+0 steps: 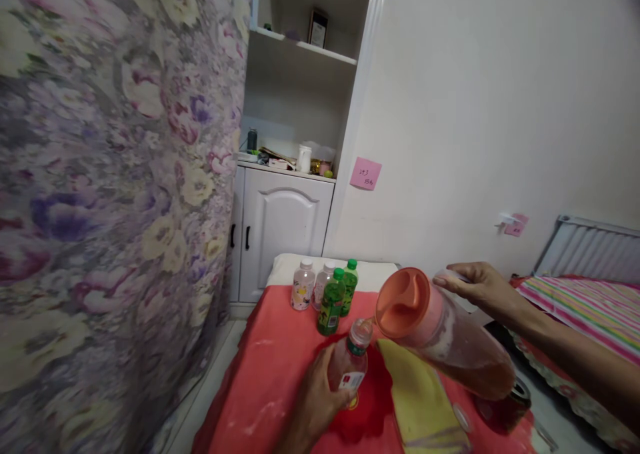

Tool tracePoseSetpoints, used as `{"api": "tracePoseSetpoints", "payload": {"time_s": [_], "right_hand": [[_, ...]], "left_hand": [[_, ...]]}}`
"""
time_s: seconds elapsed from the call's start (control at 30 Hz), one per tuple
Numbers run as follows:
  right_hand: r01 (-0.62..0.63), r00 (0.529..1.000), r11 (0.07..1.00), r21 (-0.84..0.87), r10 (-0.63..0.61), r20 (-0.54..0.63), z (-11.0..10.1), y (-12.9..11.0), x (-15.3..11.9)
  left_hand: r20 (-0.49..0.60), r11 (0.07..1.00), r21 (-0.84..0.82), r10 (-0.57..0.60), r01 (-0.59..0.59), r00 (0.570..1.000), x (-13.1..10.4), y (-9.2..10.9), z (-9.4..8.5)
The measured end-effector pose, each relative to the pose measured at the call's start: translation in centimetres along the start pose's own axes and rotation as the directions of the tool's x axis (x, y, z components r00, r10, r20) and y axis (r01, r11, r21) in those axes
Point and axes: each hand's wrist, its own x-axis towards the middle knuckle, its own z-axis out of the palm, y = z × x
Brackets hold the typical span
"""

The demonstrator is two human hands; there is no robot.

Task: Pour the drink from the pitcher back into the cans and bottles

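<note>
Green-capped bottles (330, 305) stand beyond my left fingers (323, 371), yellow cloth (417, 391) to the right; those fingers wrap a clear plastic bottle (345, 364), my right fingers (453, 283) clasping a tilted, translucent orange-lidded pitcher (453, 342).

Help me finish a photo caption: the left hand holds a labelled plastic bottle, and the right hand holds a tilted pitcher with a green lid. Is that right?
Not quite: in the head view, the lid on the tilted pitcher is orange, not green. The left hand does hold a labelled plastic bottle, and the right hand does hold the pitcher.
</note>
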Motion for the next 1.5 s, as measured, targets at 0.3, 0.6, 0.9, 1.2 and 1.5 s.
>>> {"api": "tracePoseSetpoints", "payload": {"time_s": [0.3, 0.6, 0.9, 1.2, 1.5], "right_hand": [[0.006, 1.0, 1.0, -0.004, -0.006, 0.019, -0.14, -0.23, -0.01], [-0.001, 1.0, 1.0, -0.001, 0.001, 0.014, -0.09, -0.68, -0.1], [0.012, 1.0, 1.0, -0.007, -0.012, 0.008, -0.24, -0.18, 0.03], [0.012, 1.0, 0.999, -0.036, -0.011, 0.006, -0.44, -0.42, 0.08], [0.025, 0.999, 0.999, -0.023, -0.024, 0.023, -0.3, -0.12, 0.24]], "left_hand": [[0.01, 1.0, 0.02, 0.009, -0.01, 1.0, 0.09, -0.09, -0.11], [0.011, 0.999, -0.036, 0.021, -0.02, 1.0, 0.11, -0.33, -0.08], [0.0, 1.0, 0.013, -0.01, 0.01, 1.0, 0.18, -0.52, -0.15], [0.024, 1.0, 0.005, -0.024, 0.024, 0.999, 0.33, -0.09, -0.1], [0.015, 0.999, 0.022, -0.035, 0.035, 0.999, 0.36, -0.31, -0.07]]}}
